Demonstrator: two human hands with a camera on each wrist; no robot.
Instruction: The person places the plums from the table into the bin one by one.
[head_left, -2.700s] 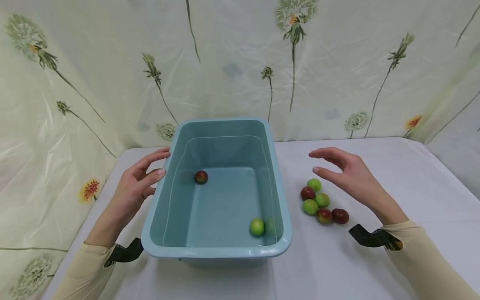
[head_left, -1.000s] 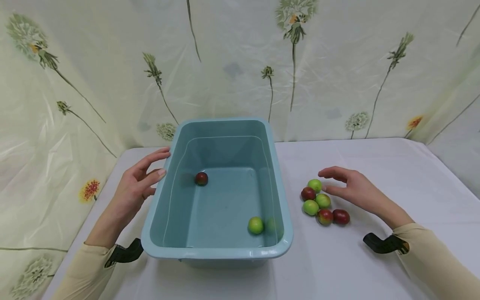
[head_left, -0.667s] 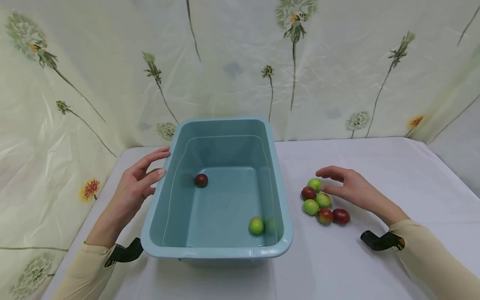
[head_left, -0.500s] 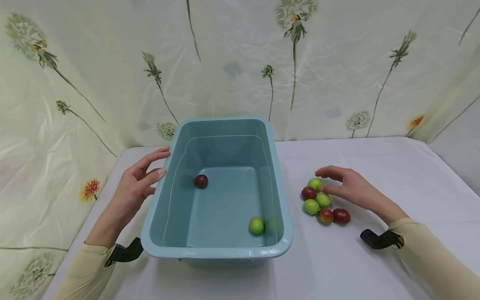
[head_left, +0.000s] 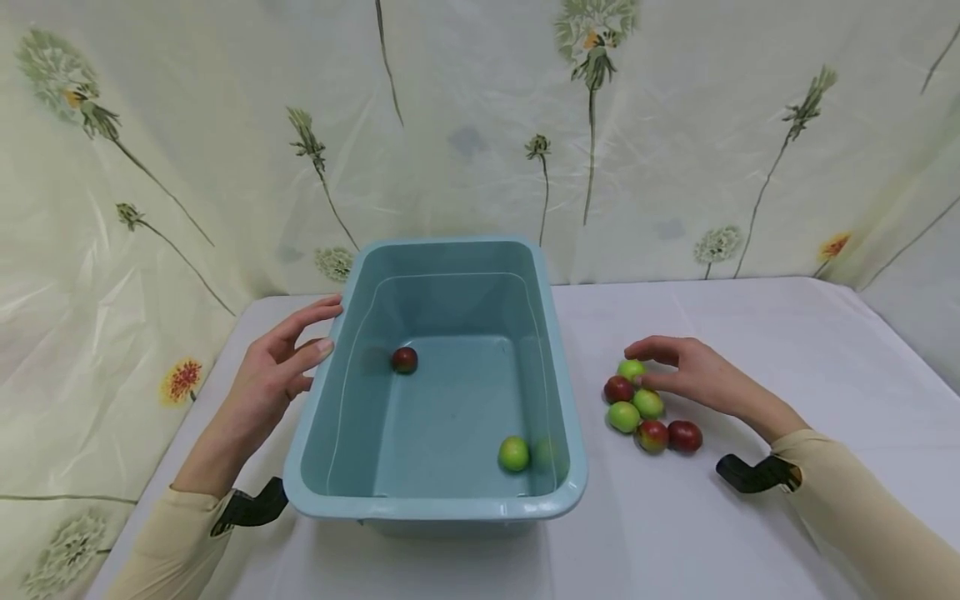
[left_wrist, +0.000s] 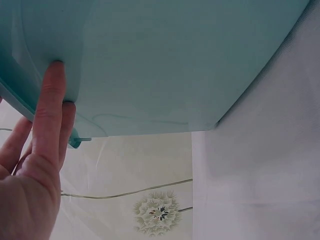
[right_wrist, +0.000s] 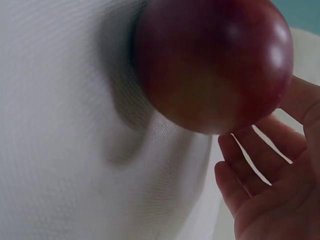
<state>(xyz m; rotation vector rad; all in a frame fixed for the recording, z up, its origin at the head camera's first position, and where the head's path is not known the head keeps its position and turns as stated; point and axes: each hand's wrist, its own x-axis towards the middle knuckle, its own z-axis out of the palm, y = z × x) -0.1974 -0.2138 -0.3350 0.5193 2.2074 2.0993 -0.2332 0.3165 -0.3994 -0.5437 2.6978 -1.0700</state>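
1. Right grip point(head_left: 693, 372): thumb and forefinger bend about the farthest green plum point(head_left: 630, 367); I cannot tell whether they pinch it.
2. Five more plums point(head_left: 648, 404) lie just beside, on the white-clothed counter point(head_left: 810, 358).
3. Left grip point(head_left: 272, 364): fingers extended, touching the blue tub point(head_left: 442, 507) outside.
4. Within: red plum point(head_left: 405, 360), lime-green plum point(head_left: 513, 454), well apart.

Glossy dandelion-print sheeting point(head_left: 465, 192) — plastic, perhaps — hangs behind a white-clothed table point(head_left: 787, 350).
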